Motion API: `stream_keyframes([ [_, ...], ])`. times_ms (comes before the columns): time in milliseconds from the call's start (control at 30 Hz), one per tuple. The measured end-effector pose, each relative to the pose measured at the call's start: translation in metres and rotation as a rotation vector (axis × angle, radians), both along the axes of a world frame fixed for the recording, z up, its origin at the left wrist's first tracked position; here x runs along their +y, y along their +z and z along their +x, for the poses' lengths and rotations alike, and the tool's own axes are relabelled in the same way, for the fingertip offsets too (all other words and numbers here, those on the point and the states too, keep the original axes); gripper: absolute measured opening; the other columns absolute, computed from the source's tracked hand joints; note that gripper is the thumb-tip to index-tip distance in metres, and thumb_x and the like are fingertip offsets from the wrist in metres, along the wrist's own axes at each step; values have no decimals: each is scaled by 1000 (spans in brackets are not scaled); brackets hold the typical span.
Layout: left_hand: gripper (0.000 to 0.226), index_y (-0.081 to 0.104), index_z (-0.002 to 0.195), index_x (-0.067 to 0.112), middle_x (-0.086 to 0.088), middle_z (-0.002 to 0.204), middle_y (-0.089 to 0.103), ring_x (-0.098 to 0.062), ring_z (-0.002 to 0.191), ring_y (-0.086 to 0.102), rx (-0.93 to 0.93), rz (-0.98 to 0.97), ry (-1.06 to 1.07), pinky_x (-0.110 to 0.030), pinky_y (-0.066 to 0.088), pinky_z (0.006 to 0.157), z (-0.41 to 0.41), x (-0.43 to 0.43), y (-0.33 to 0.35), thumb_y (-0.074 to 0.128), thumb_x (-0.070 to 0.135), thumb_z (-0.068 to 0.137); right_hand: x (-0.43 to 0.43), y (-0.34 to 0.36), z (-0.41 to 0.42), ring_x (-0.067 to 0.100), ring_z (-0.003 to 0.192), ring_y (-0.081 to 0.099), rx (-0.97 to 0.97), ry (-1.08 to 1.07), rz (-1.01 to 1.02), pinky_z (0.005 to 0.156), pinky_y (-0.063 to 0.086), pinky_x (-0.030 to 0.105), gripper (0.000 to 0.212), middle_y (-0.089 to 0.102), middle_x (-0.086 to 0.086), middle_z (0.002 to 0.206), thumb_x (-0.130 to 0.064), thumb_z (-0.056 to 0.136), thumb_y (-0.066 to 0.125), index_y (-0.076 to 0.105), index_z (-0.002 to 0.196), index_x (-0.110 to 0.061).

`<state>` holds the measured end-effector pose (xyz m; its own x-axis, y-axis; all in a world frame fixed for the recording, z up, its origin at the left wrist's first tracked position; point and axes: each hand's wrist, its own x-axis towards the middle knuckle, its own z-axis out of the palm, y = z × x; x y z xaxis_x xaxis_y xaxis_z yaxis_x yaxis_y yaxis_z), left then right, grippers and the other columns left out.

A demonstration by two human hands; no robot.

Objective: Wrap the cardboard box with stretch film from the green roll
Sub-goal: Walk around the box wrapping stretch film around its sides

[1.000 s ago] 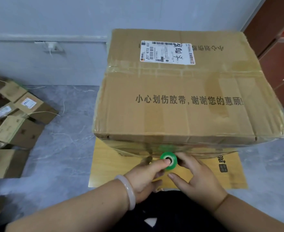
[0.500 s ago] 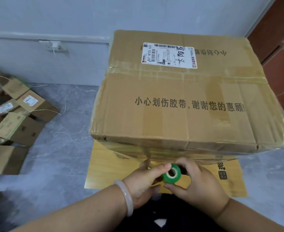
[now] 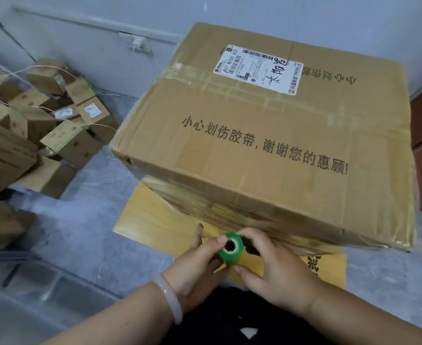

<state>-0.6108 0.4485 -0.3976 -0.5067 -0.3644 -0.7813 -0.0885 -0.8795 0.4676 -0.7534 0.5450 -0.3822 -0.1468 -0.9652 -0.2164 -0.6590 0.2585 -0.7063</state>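
The cardboard box (image 3: 267,150) is sitting on a yellow wooden board (image 3: 145,215) that is lying on the grey floor (image 3: 80,240). The box is covering most of the board, leaving the near left corner and a strip along the near edge showing. The box's near side face is shining with wrinkled bands of clear film. Black printed characters are running across its top, and taped seams are crossing it.

Off to the left, well apart from the board, a pile of small cartons (image 3: 43,125) is lying on the floor against the wall, with thin cords trailing over it.

My left hand (image 3: 195,267) and my right hand (image 3: 277,270) are meeting over the board's near edge, just in front of the box. A white shipping label (image 3: 258,68) is lying flat on the far part of the box top.

I am gripping the green roll (image 3: 231,249) with both hands: my left thumb is pressing on its upper rim, and my right forefinger and thumb are curling around it from above and below. Its open core is facing me. A pale bangle (image 3: 170,297) is circling my left wrist.
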Motion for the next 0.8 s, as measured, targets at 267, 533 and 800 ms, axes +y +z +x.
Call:
stream_keyframes([
  [267, 136, 4, 155, 49, -11, 112, 65, -26, 107, 65, -2, -96, 140, -40, 49, 88, -23, 27, 2, 81, 25, 46, 9, -2, -12, 8, 127, 44, 40, 123, 0, 102, 39, 26, 58, 44, -15, 136, -51, 81, 61, 38, 132, -35],
  [533, 143, -14, 155, 43, -19, 128, 63, -24, 101, 68, -48, -145, 248, -40, 51, 89, -48, 51, 2, 89, 20, 59, 32, -2, -31, 4, 122, 44, 41, 146, -6, 96, 41, 21, 67, 44, -19, 133, -54, 79, 61, 26, 135, -45],
  [800, 152, -5, 159, 37, -18, 154, 43, -32, 136, 50, -19, -145, 207, -51, 34, 118, -51, 80, -14, 93, 59, 45, 39, 6, -43, 18, 98, 57, 50, 101, 87, 74, 45, 33, 36, 55, -9, 102, -51, 78, 62, 40, 99, -32],
])
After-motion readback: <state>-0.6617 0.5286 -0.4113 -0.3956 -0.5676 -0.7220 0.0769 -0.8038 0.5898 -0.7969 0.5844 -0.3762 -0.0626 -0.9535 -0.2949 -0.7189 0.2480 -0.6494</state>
